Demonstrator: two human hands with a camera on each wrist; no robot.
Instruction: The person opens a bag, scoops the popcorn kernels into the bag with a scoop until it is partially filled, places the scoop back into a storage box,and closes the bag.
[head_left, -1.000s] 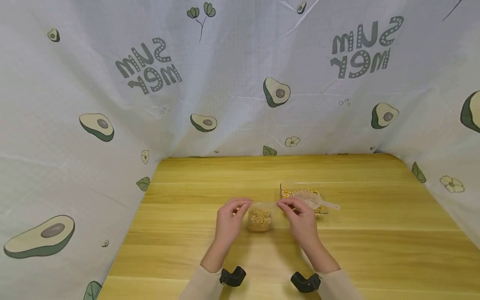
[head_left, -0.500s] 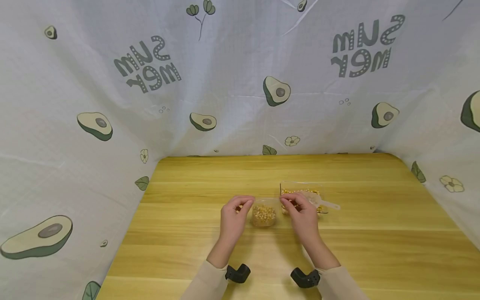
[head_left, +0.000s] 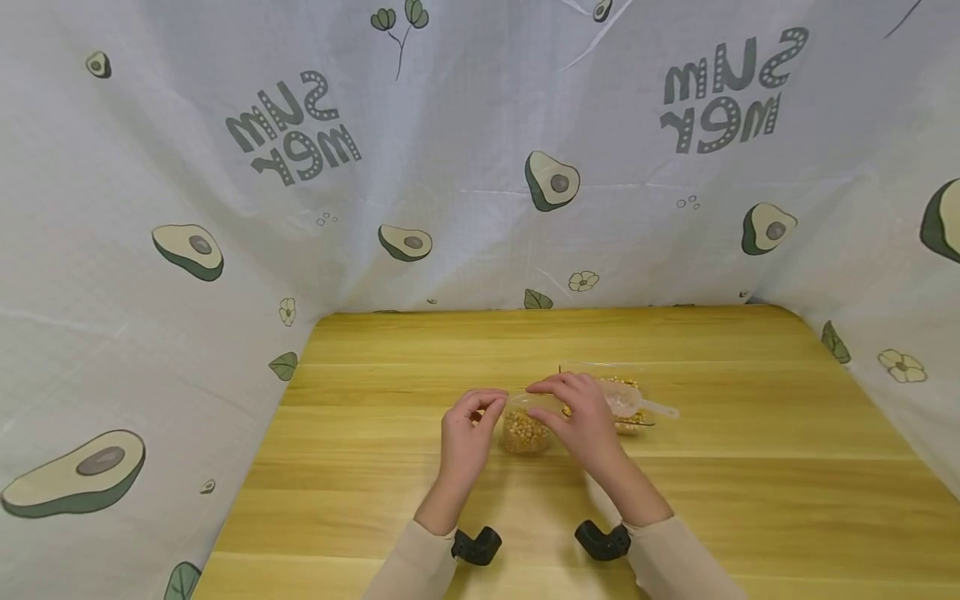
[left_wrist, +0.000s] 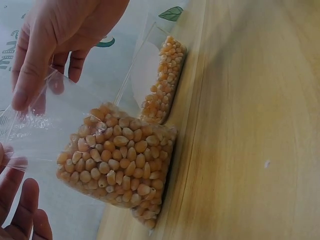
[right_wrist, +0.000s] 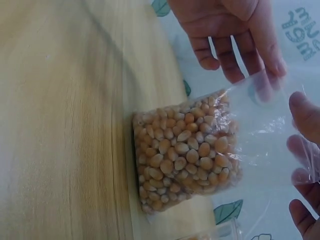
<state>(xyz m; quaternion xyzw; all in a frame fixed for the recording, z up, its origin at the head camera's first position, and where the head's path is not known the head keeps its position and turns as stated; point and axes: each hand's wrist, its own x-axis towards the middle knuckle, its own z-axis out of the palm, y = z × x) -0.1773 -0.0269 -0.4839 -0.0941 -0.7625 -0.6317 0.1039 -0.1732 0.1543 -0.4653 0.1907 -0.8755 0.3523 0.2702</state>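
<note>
A clear plastic zip bag (head_left: 524,432) with orange corn kernels in its lower half stands upright on the table in front of me. My left hand (head_left: 468,437) pinches its upper left corner between thumb and index finger. At the bag's top right is my right hand (head_left: 587,421), its thumb and index finger apart on either side of the mouth. In the right wrist view, the right thumb (right_wrist: 304,116) is on the near side of the film, with fingertips showing through behind it. The kernels (left_wrist: 117,157) fill the bag's base in the left wrist view.
Just right of the bag stands a clear rectangular container (head_left: 600,364) of corn kernels, partly behind my right hand. A translucent scoop (head_left: 624,402) lies in it, handle (head_left: 660,409) over the right edge. A printed curtain (head_left: 480,167) hangs behind the wooden table (head_left: 360,483).
The bag and left hand first shifted slightly right. The right hand then let go of the right corner, spread thumb and index finger, and moved left over the mouth.
</note>
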